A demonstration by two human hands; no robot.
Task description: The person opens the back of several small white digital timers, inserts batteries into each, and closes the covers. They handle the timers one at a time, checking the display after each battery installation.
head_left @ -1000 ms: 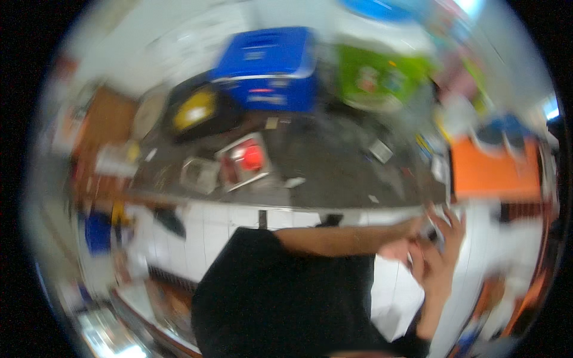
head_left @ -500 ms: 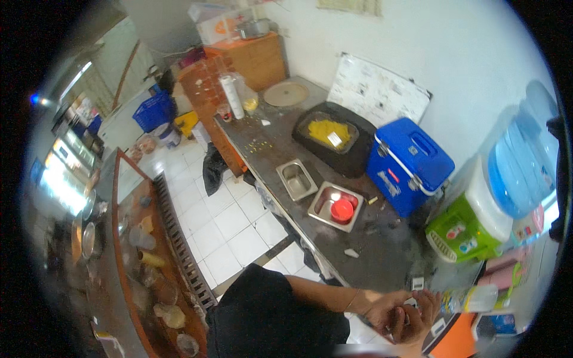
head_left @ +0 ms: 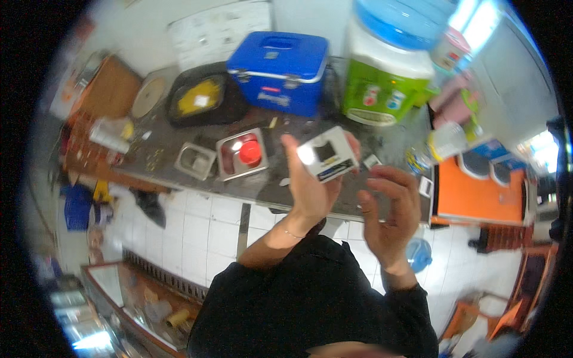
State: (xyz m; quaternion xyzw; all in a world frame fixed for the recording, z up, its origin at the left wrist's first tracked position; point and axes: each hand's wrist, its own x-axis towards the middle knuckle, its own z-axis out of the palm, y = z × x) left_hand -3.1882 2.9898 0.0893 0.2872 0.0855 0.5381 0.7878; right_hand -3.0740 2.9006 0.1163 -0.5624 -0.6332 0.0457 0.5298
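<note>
A small white box (head_left: 340,145) with a dark picture on its face is held above the counter in my left hand (head_left: 313,194). My thumb shows along one side of the box and fingertips on the other. Beside it, to the right and apart from the box, my right hand (head_left: 391,218) is raised with its fingers spread and slightly curled. Nothing shows in that hand. Behind my hands, a small white card (head_left: 372,161) lies on the counter, and another white piece (head_left: 425,187) is near the orange surface.
On the dark counter (head_left: 298,197) stand a blue cooler box (head_left: 277,71), a green-and-white water dispenser (head_left: 382,89) and two metal pans, one (head_left: 225,164) holding a red cup (head_left: 249,154). A black tray (head_left: 179,119) with yellow contents sits farther left. An orange surface (head_left: 477,197) adjoins at right.
My view has swung to the right, so the counter now runs across the picture. The white box now shows plainly in my left hand, and my right hand appears spread beside it.
</note>
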